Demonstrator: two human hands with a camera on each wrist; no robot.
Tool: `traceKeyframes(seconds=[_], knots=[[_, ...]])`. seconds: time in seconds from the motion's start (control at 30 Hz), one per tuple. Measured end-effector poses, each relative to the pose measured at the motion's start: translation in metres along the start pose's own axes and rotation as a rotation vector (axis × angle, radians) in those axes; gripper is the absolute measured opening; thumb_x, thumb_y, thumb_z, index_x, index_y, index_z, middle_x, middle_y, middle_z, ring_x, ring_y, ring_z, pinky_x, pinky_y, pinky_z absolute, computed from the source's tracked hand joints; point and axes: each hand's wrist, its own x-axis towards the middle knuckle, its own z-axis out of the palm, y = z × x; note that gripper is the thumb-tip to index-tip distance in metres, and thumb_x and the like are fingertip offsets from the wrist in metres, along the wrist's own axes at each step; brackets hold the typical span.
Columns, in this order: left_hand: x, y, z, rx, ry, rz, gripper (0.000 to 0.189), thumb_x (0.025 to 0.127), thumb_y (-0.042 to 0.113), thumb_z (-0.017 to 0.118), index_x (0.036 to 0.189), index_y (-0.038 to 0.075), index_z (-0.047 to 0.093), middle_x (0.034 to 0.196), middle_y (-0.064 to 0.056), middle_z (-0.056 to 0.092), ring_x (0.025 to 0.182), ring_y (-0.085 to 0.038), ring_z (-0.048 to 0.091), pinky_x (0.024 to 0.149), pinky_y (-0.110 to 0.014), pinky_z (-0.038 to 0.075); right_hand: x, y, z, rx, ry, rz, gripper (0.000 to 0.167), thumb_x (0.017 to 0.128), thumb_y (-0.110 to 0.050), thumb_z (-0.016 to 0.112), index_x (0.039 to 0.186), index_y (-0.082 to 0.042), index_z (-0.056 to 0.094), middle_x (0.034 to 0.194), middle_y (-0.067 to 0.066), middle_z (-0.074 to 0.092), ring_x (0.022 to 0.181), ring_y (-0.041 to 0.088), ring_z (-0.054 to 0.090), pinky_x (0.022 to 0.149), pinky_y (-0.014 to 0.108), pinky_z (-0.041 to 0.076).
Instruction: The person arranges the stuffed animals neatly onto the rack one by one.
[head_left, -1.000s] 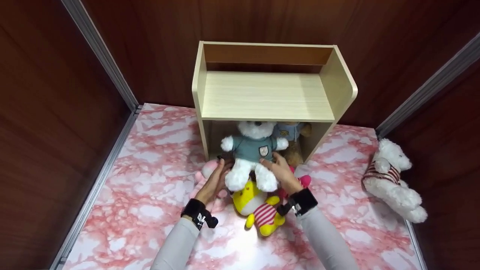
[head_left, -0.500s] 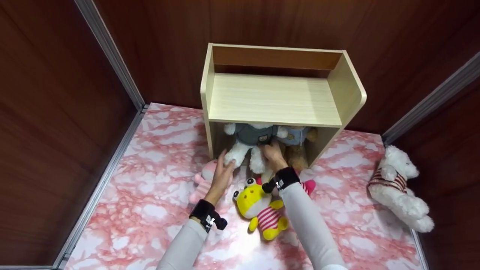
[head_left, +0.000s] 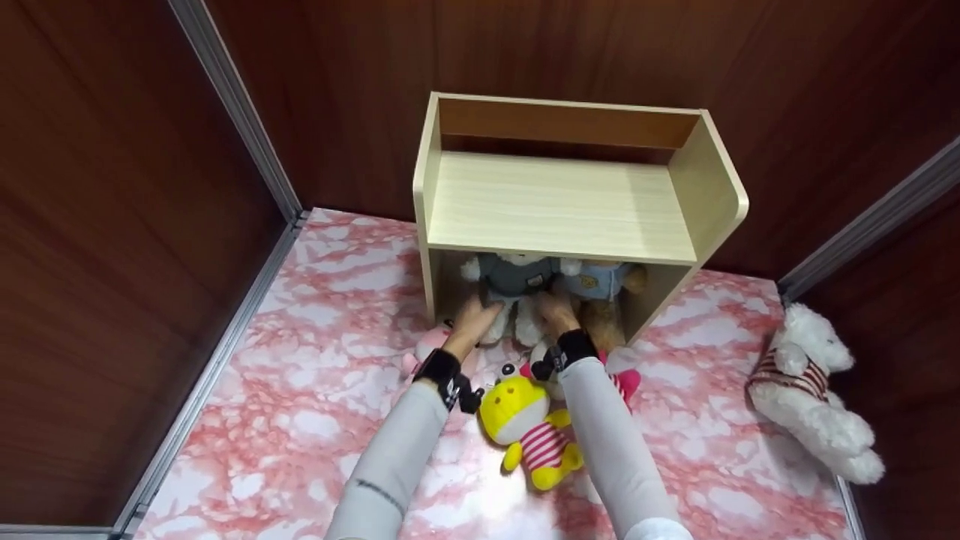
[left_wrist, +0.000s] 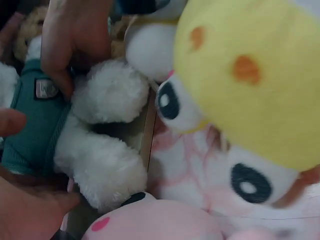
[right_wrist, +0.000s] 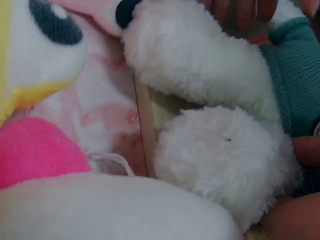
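Fingers of my right hand [head_left: 556, 313] pinch the white bear [head_left: 516, 277], low inside the shelf [head_left: 566, 206]; for my left hand [head_left: 472, 322] I cannot tell. It seems light, soft, best held by the waist.

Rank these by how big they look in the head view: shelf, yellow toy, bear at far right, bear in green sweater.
1. Shelf
2. Bear at far right
3. Yellow toy and bear in green sweater: unsure, that bear is partly hidden.
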Motion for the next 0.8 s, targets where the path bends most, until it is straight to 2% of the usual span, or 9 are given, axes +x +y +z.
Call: traceKeyframes(seconds=[0.07, 0.13, 0.23, 0.33, 0.47, 0.53, 0.6, 0.7, 0.8], knots=[[0.005, 0.001, 0.004, -0.022, -0.03, -0.034, 0.063, 0.096, 0.02, 0.063, 0.15, -0.008, 0.045, 0.149, -0.029, 0.051, 0.138, -0.04, 0.048, 0.117, -0.044, 0.037, 0.002, 0.003, -0.001, -0.047, 0.009, -0.007, 0.063, 0.089, 0.005, 0.054, 0.151, -0.001, 0.044, 0.143, 0.013, 0.05, 0.109, 0.025, 0.052, 0.083, 0.024, 0.046], [0.01, 0.001, 0.007, -0.069, -0.044, -0.041, 0.067, 0.094, 0.015, 0.063, 0.153, -0.007, 0.041, 0.151, -0.028, 0.049, 0.14, -0.039, 0.047, 0.119, -0.042, 0.035, 0.004, 0.003, -0.003, -0.119, 0.005, -0.026, 0.06, 0.09, 0.001, 0.055, 0.149, 0.0, 0.046, 0.143, 0.014, 0.052, 0.124, 0.027, 0.046, 0.102, 0.026, 0.039], [0.016, 0.001, 0.01, -0.145, -0.068, -0.034, 0.077, 0.092, 0.01, 0.063, 0.161, 0.001, 0.03, 0.158, -0.026, 0.041, 0.145, -0.038, 0.041, 0.122, -0.041, 0.029, 0.005, 0.0, -0.006, -0.359, 0.011, -0.075, 0.058, 0.089, -0.011, 0.063, 0.145, 0.003, 0.052, 0.14, 0.019, 0.058, 0.122, 0.032, 0.05, 0.11, 0.036, 0.04], [0.02, 0.0, 0.013, -0.178, -0.095, -0.037, 0.082, 0.093, 0.01, 0.062, 0.165, 0.009, 0.023, 0.163, -0.023, 0.035, 0.146, -0.035, 0.039, 0.123, -0.041, 0.027, 0.001, -0.004, -0.01, -0.535, 0.005, -0.173, 0.055, 0.091, -0.018, 0.065, 0.138, 0.008, 0.055, 0.133, 0.025, 0.061, 0.117, 0.038, 0.054, 0.109, 0.044, 0.043], [0.024, -0.003, 0.016, -0.175, -0.114, -0.068, 0.081, 0.094, 0.011, 0.061, 0.165, 0.014, 0.025, 0.164, -0.02, 0.034, 0.144, -0.033, 0.041, 0.122, -0.041, 0.029, -0.01, -0.006, -0.017, -0.681, -0.003, -0.372, 0.05, 0.097, -0.015, 0.063, 0.136, 0.015, 0.054, 0.127, 0.033, 0.061, 0.114, 0.045, 0.059, 0.103, 0.05, 0.048], [0.027, -0.005, 0.017, -0.169, -0.104, -0.073, 0.079, 0.094, 0.012, 0.061, 0.165, 0.013, 0.028, 0.162, -0.021, 0.037, 0.142, -0.034, 0.042, 0.121, -0.041, 0.03, -0.018, -0.006, -0.023, -0.79, 0.022, -0.475, 0.042, 0.099, -0.013, 0.064, 0.131, 0.013, 0.058, 0.12, 0.033, 0.064, 0.108, 0.048, 0.063, 0.096, 0.055, 0.052], [0.028, -0.007, 0.018, -0.179, -0.088, -0.076, 0.073, 0.096, 0.014, 0.061, 0.163, 0.012, 0.032, 0.159, -0.021, 0.042, 0.14, -0.035, 0.044, 0.12, -0.041, 0.032, -0.025, -0.005, -0.03, -0.92, 0.032, -0.534, 0.03, 0.098, -0.011, 0.065, 0.12, 0.008, 0.066, 0.109, 0.031, 0.068, 0.1, 0.049, 0.065, 0.085, 0.06, 0.056], [0.031, -0.01, 0.019, -0.21, -0.041, -0.067, 0.061, 0.099, 0.014, 0.057, 0.158, 0.01, 0.04, 0.157, -0.02, 0.045, 0.141, -0.033, 0.044, 0.12, -0.039, 0.032, -0.035, -0.002, -0.041, -1.125, 0.013, -0.537, 0.02, 0.099, -0.015, 0.065, 0.109, 0.0, 0.072, 0.101, 0.026, 0.07, 0.096, 0.048, 0.066, 0.08, 0.065, 0.054], [0.033, -0.011, 0.023, -0.25, -0.007, -0.047, 0.052, 0.101, 0.011, 0.053, 0.153, 0.005, 0.047, 0.155, -0.018, 0.048, 0.14, -0.032, 0.045, 0.119, -0.036, 0.032, -0.043, 0.001, -0.053, -1.25, -0.014, -0.513, 0.021, 0.1, -0.023, 0.066, 0.11, -0.008, 0.076, 0.112, 0.021, 0.071, 0.102, 0.05, 0.063, 0.088, 0.07, 0.048]])
